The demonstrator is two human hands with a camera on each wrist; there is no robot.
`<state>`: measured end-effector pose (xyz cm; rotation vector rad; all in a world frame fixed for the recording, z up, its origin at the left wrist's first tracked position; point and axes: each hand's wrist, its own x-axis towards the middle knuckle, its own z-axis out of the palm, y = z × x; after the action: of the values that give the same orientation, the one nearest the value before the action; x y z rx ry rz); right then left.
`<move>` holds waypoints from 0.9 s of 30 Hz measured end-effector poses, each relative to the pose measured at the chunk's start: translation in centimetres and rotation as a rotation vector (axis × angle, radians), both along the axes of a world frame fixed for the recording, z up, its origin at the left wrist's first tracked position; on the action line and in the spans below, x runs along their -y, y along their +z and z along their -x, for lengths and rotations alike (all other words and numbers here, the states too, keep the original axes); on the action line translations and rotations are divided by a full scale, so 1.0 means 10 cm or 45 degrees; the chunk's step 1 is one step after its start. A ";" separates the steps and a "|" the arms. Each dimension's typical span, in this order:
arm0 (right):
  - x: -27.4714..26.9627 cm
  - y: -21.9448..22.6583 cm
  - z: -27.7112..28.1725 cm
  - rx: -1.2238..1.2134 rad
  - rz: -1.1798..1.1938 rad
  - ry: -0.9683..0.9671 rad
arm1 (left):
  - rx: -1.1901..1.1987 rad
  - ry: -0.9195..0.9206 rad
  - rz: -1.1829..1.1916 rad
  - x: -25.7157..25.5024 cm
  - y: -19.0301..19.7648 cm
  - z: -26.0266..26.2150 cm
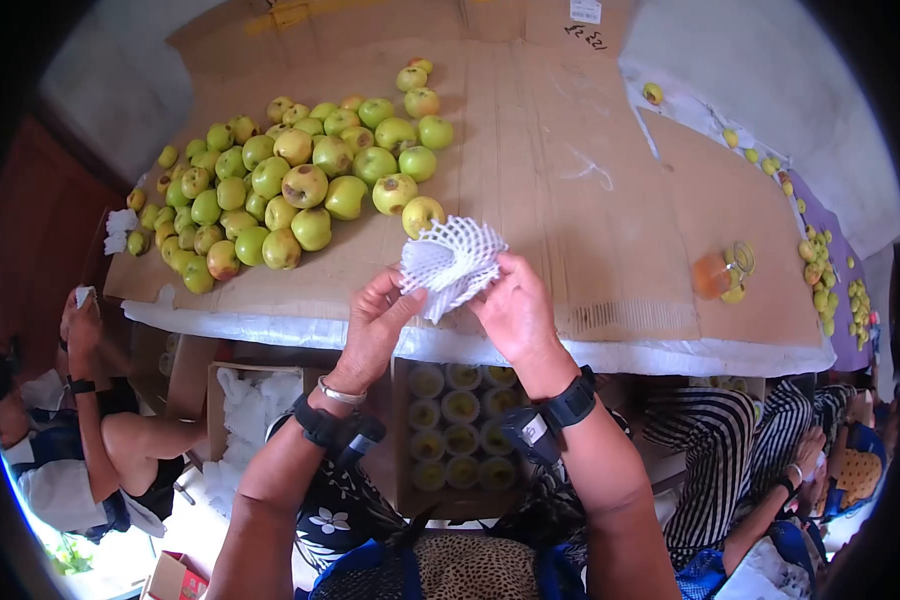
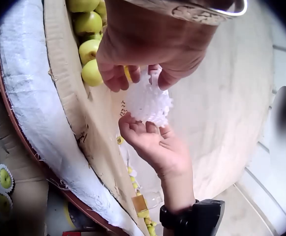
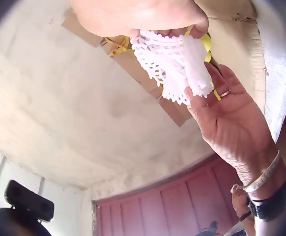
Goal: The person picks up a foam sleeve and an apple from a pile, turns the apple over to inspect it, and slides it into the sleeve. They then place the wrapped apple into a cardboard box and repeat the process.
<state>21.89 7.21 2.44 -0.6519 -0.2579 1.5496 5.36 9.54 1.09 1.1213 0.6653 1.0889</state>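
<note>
Both hands hold a white foam fruit net (image 1: 455,262) above the front part of the cardboard-covered table. My left hand (image 1: 375,325) pinches its left side between thumb and fingers. On the opposite side, the fingers of my right hand (image 1: 520,310) grip the edge. The net's mesh is spread and ruffled at the top, and no fruit shows inside it in the right wrist view, where the foam (image 3: 175,66) hangs between the two hands. Just beyond the net lies a yellow-green apple (image 1: 423,215), at the near end of a large apple pile (image 1: 305,185).
A box of netted apples (image 1: 460,440) stands below the table edge, beside a carton of white foam nets (image 1: 255,415). A jar of amber liquid (image 1: 712,275) sits on the cardboard (image 1: 610,250) at right. People sit on both sides; more apples (image 1: 820,270) lie far right.
</note>
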 end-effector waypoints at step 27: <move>-0.14 -0.11 0.04 0.347 0.012 0.390 | -0.224 0.087 -0.566 -0.16 0.15 0.27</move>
<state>21.45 8.65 1.33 -0.8618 -0.5775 1.7519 2.68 11.17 2.63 1.5993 0.6164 1.2415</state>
